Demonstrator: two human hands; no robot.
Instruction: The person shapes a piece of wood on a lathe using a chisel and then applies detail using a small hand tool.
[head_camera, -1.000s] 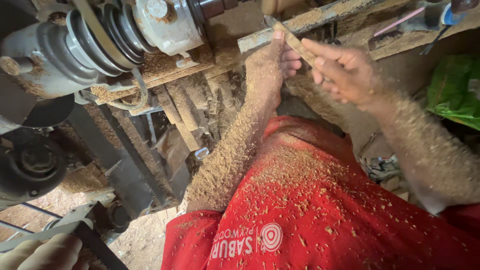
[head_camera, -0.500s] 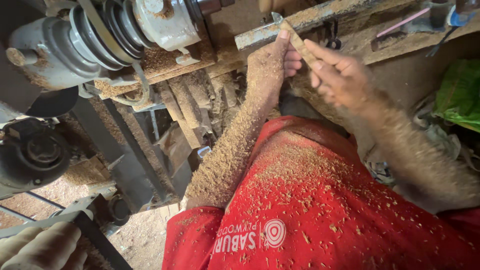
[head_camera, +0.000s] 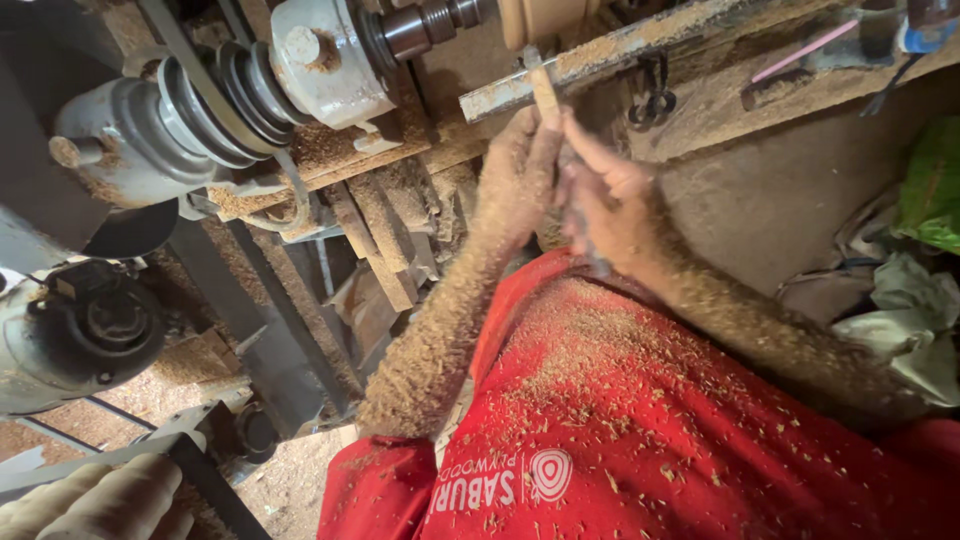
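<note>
Hands now drawn together: left hand (head_camera: 520, 175) and right hand (head_camera: 610, 200) both clamped on wooden strip (head_camera: 545, 90), raised to tool rest (head_camera: 620, 50) beside lathe workpiece (head_camera: 540, 18).

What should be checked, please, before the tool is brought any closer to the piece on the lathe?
1. Left hand grips the flat tool: ok, fingers wrap it.
2. Right hand steadies it from behind: ok, close against the left.
3. Tool lies on the rest bar: ok, it crosses the bar.
4. Tool tip meets the pale workpiece: cannot tell, the frame cuts it off.
5. Drive belt sits on the pulleys: ok.
6. Red shirt away from the spindle: ok, well below it.
</note>
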